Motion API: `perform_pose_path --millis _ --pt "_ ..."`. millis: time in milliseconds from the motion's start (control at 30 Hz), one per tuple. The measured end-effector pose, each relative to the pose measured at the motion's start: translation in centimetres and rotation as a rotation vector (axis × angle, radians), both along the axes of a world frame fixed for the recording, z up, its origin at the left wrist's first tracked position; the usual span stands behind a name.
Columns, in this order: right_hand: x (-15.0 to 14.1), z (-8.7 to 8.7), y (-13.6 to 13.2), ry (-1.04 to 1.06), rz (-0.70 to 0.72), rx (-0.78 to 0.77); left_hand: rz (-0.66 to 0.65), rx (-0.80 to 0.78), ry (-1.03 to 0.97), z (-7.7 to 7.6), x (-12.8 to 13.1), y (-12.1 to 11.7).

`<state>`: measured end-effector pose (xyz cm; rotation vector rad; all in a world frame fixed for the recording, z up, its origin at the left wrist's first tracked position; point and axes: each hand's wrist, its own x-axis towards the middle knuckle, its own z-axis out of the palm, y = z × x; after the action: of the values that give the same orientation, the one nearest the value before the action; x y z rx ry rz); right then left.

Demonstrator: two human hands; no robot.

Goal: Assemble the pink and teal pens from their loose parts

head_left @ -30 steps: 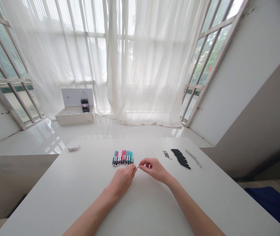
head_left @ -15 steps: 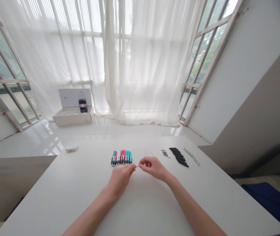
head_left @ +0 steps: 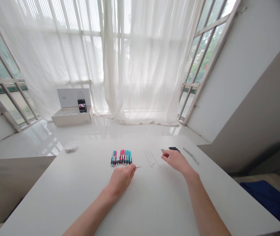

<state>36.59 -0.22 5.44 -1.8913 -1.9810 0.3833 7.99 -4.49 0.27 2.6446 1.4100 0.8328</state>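
My left hand (head_left: 122,175) is closed in a pinch around a thin pen refill (head_left: 138,167), whose narrow tip sticks out to the right; a small dark coil seems to sit on it. Just beyond that hand lies a row of pink, white and teal pen barrels (head_left: 121,157). My right hand (head_left: 178,160) is closed, its fingertips bent together over the small springs (head_left: 162,150), and it hides most of them. Whatever lies between those fingertips cannot be made out. Loose thin refills (head_left: 149,157) lie between the two hands.
Black grip tubes (head_left: 173,148) lie partly behind my right hand, with a line of small grey cone tips (head_left: 191,155) further right. A white earbud case (head_left: 71,148) sits at the left. A phone (head_left: 82,106) leans in an open white box (head_left: 72,119) on the ledge.
My right hand has left the refill tip and moved right to the springs, now covering part of the black tubes. My left hand keeps its pinch, and the loose refills are uncovered.
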Motion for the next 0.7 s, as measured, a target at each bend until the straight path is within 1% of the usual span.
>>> perform_pose_path --millis 33,100,133,200,300,367,600,700 --pt "1.5 -0.2 0.2 -0.057 -0.105 -0.007 0.006 -0.003 0.008 0.1 0.0 0.0" --pt "4.1 -0.7 0.4 -0.119 -0.260 -0.033 0.012 -0.008 0.019 0.2 0.0 -0.1" --pt "5.1 -0.9 0.5 -0.137 -0.313 -0.046 0.014 -0.010 0.023 0.3 0.0 -0.2" --pt "6.5 -1.4 0.6 -0.143 -0.369 -0.101 0.017 -0.013 0.028 0.3 0.0 -0.2" --pt "7.5 -1.9 0.7 -0.121 -0.379 -0.193 0.021 -0.014 0.026 0.4 0.1 -0.3" --pt "7.7 -2.2 0.8 -0.108 -0.371 -0.222 0.022 -0.013 0.020 0.5 0.1 -0.3" --pt "8.9 -3.4 1.1 -0.106 -0.285 -0.239 0.019 -0.011 0.013 0.3 0.0 -0.3" --pt "9.0 -3.5 1.0 -0.104 -0.277 -0.241 0.019 -0.009 0.011 0.2 0.0 -0.2"
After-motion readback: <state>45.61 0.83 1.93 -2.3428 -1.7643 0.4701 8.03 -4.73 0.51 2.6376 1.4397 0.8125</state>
